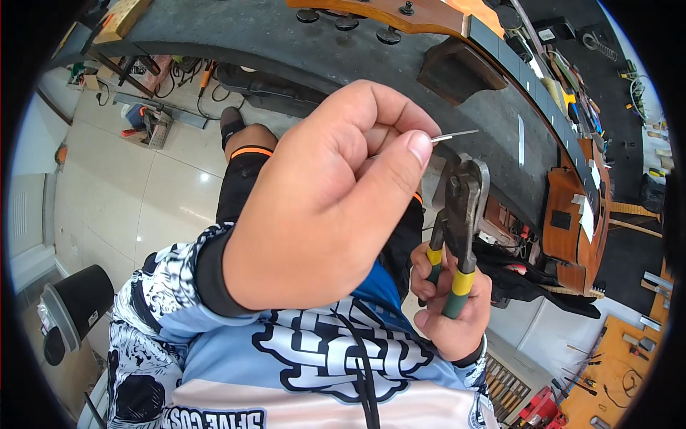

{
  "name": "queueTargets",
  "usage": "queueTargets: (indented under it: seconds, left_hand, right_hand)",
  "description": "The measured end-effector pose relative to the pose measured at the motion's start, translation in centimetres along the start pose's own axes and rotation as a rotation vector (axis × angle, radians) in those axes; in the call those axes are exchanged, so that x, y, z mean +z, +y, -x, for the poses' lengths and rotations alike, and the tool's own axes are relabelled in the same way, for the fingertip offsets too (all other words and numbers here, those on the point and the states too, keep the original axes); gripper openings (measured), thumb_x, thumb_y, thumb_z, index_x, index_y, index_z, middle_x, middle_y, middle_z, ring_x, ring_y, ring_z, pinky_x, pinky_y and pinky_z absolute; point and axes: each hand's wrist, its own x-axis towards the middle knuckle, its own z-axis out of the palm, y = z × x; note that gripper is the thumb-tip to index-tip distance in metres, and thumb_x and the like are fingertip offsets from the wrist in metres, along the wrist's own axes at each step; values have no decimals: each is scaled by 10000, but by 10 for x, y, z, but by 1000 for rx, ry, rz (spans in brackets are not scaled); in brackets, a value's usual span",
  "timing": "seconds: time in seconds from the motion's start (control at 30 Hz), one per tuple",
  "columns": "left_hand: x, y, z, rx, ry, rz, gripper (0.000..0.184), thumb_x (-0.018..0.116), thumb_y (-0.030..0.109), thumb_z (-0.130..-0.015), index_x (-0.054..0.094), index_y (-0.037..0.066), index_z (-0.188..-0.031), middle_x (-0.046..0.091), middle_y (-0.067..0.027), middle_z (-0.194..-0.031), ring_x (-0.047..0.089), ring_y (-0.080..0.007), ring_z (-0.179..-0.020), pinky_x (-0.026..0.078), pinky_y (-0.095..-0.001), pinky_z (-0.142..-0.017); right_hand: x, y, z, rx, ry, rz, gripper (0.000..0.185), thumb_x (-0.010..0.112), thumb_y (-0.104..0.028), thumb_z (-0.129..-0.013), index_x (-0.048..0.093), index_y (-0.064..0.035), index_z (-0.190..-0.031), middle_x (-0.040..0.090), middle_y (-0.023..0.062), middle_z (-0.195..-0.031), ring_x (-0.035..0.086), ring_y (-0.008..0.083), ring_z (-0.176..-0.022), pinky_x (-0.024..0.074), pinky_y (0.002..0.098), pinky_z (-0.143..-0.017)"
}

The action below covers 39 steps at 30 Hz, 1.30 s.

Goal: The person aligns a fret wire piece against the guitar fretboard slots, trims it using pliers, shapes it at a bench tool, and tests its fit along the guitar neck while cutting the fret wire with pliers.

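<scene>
My left hand (314,207) is raised in front of my chest, thumb and forefinger pinching a thin, short piece of fret wire (461,134) that points to the right. Lower and to the right, my right hand (461,322) grips nippers (468,204) by their green and yellow handles. The nippers' metal head points up, just below the wire and apart from it. Beyond both hands, a guitar neck (525,79) with a dark fretboard rests on a wooden neck support (457,68). Whether the nippers' jaws are parted is unclear.
A dark workbench (250,36) curves across the top. The guitar body (572,214) lies at the right, with tools on the bench behind it. A black bin (82,297) stands on the tiled floor at left; a small basket (158,129) sits under the bench. Hand tools lie on an orange board (607,372).
</scene>
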Motion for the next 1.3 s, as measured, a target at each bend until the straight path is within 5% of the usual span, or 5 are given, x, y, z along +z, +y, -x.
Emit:
queueTargets:
  seconds: [0.67,0.97,1.03,1.27,1.3]
  left_hand:
    - [-5,-9,4,251,-33,-341,157,494,52,-1000,496,-15,-1142,582,-2,-925,443,20,-754,355,-144,-651]
    - [-5,-6,7,258,-52,-366,158,477,0,-987,480,-13,-1145,566,-14,-905,440,21,-712,364,-141,-614]
    - [-5,-6,7,263,-53,-368,160,474,-12,-983,478,-13,-1143,565,-17,-900,440,20,-707,370,-142,-611]
    - [-6,-7,7,290,-68,-385,162,471,-19,-983,476,-16,-1145,563,-20,-902,447,17,-711,379,-144,-608]
    - [-6,-7,6,294,-68,-394,164,470,-18,-983,477,-17,-1147,563,-20,-903,448,17,-712,379,-144,-608]
  right_hand:
    - [-5,9,-2,-103,-71,73,865,712,-26,-595,438,-15,-1415,522,127,-1163,425,169,-866,371,310,-771]
    - [-3,8,-5,-139,-53,94,855,767,-155,-613,462,50,-1385,373,-7,-815,432,205,-900,338,335,-796]
    - [-11,6,-5,-113,-176,183,972,604,-59,-575,257,150,-1459,418,224,-1400,484,215,-1119,291,334,-1070]
    - [-7,3,-5,-88,-182,166,973,597,-63,-575,255,149,-1461,474,210,-1311,482,216,-1118,297,330,-1060]
    - [-4,6,-5,-105,-141,150,939,677,-116,-588,340,93,-1440,496,156,-1214,458,206,-1035,322,329,-967]
